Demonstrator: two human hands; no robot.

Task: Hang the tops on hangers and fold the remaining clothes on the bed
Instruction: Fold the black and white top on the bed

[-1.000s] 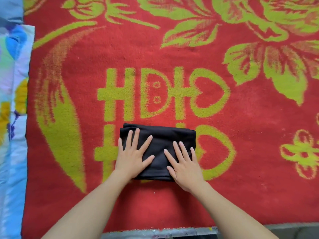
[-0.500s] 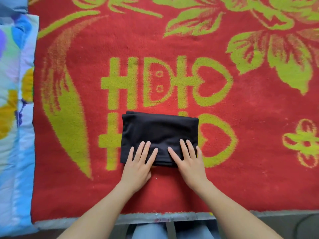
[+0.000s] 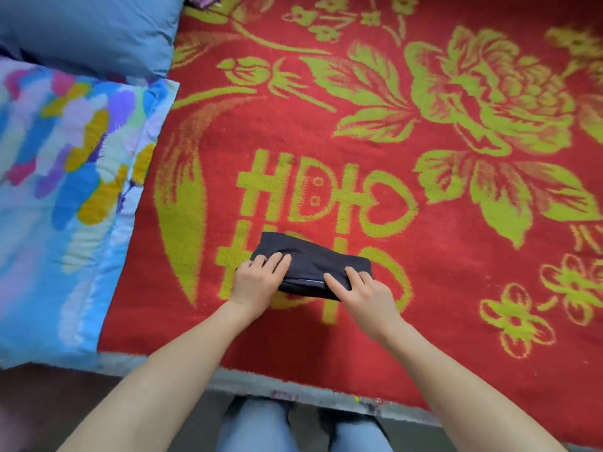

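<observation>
The garment (image 3: 313, 264), black and folded into a flat oblong, lies on the red blanket (image 3: 456, 288) of the bed, near its front edge and over the yellow-green lettering. Its long axis runs from upper left to lower right, the right end nearer the person.

The left hand (image 3: 257, 283) grips the near left corner, fingers (image 3: 277, 259) curled over the top face. The right hand (image 3: 362, 293) grips the near right part, fingers (image 3: 354, 275) bent onto the top (the thumb's hold is hard to make out). A pale seam shows along the near edge between the hands.

Half a second ago the garment lay square, its long axis straight left to right, with both hands flat and fingers straight on its near edge. It is now skewed and gripped.

A multicoloured quilt (image 3: 65, 190) and a blue pillow (image 3: 91, 31) lie to the left.
</observation>
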